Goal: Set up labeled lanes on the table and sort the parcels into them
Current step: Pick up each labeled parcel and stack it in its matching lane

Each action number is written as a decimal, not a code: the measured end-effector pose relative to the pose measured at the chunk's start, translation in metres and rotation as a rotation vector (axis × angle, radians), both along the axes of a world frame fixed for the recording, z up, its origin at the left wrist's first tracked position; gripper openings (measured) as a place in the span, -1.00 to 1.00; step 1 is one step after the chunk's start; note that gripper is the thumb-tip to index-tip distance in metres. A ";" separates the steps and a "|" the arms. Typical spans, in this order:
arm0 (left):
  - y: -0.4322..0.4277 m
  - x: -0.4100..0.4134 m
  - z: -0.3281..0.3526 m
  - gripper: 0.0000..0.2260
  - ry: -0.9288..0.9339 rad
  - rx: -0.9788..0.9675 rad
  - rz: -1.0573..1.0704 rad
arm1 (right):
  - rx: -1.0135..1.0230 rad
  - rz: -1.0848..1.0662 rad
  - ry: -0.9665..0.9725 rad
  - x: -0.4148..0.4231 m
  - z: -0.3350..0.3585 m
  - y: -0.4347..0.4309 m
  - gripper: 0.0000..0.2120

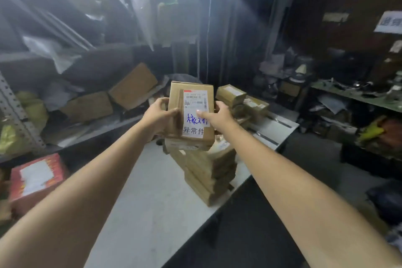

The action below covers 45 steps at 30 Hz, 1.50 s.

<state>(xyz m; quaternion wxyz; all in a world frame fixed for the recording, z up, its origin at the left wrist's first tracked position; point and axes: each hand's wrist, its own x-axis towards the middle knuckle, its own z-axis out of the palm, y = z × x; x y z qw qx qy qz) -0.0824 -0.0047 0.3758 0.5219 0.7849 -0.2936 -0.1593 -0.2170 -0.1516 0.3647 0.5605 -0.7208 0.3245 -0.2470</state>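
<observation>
Arms: two bare forearms are reaching forward over the bench from the lower corners toward the middle.
Bench: its pale top is running away from the camera, the right edge slanting off to the far right.
Red box: is sitting low at the left, beside the bench, with a torn white patch on top.
Stack: brown parcels are lying piled flat on the bench, right under the hands, and the pile is leaning a little.
Left hand: is gripping the parcel's left edge, thumb on the front face, fingers going behind.
Right hand: is gripping the right edge, thumb pressing on the label.
Parcel: is being held between both hands above the stack, front face tilting toward the camera; whether its lower edge is touching the stack cannot be told.
Label: a white sheet is covering the right part of the face, showing a barcode near the top, blue handwriting in the middle and printed 异常件 below.
Far parcels: more taped brown cartons are sitting on the bench just beyond the right hand.
Boxes: large cardboard cartons are lying tilted in a heap past the bench at the left.
Shelf: is carrying dim clutter at the far right.
Sign: a white sheet with blurred characters is hanging at the upper right.
</observation>
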 end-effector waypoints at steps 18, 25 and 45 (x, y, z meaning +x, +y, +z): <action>-0.389 -0.159 -0.069 -0.60 0.195 0.125 -0.345 | 0.131 -0.320 0.113 -0.207 -0.058 -0.332 -0.39; -0.528 -0.139 -0.094 -0.51 0.352 0.188 -0.475 | 0.131 -0.399 0.179 -0.197 -0.070 -0.458 -0.36; -0.823 -0.074 -0.131 -0.50 0.457 0.242 -0.169 | 0.163 -0.124 0.227 -0.104 -0.114 -0.809 -0.26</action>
